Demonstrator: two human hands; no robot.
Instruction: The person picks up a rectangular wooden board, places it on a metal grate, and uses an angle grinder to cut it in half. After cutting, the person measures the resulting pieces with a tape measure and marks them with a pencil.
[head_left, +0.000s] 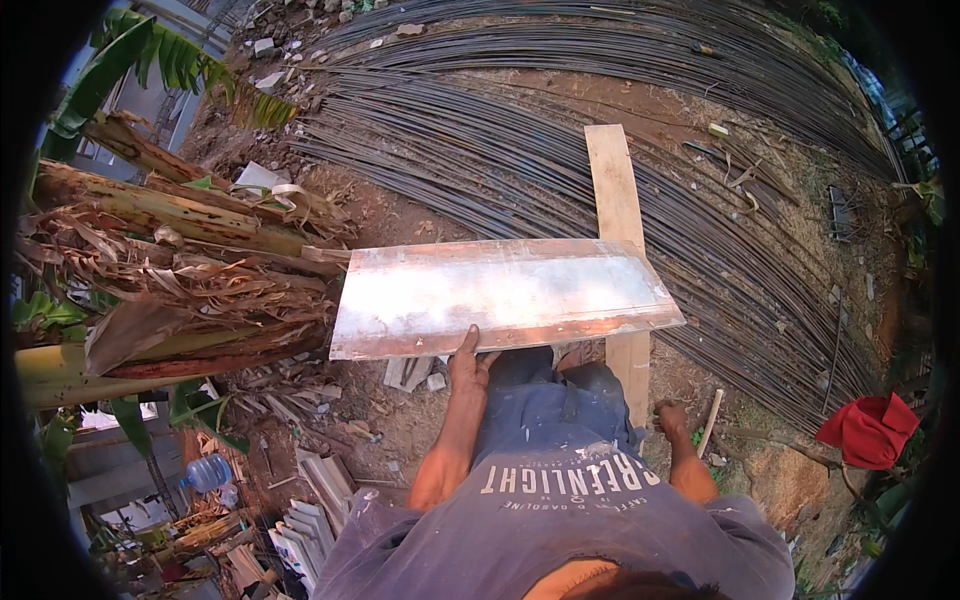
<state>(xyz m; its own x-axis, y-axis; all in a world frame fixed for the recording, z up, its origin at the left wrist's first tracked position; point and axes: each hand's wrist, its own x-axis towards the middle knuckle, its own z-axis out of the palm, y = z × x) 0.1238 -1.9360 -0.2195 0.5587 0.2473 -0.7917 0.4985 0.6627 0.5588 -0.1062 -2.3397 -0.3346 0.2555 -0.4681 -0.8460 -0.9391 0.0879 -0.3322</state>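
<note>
Nearest: dark, dusty shirt (540, 520), pale block capitals (565, 475) across the front, upside down in this view, with smaller print toward the hem. Blue-grey trousers (550, 405) beyond, marked with light smudges.

Left hand (467, 372): at the near edge of a long, glossy panel (500, 295), thumb laid over the top face, the other fingers bent in at the edge and partly hidden; grip looks closed on it. Right hand (671, 418): low beside the body, clear of the panel, fingers loosely curled and partly open, nothing seen in them. A pale stick (711, 423) lies just to its right.

Panel lies crosswise before the body, silvery with brownish bands along both long edges, its right part covering a stretch of a pale wooden plank (613, 180).

To the right, red cloth (872, 430). Left, banana trunks (190, 208) with dry, shredded sheaths. Farther out, long dark rods (460, 165) bundled over brown soil.
</note>
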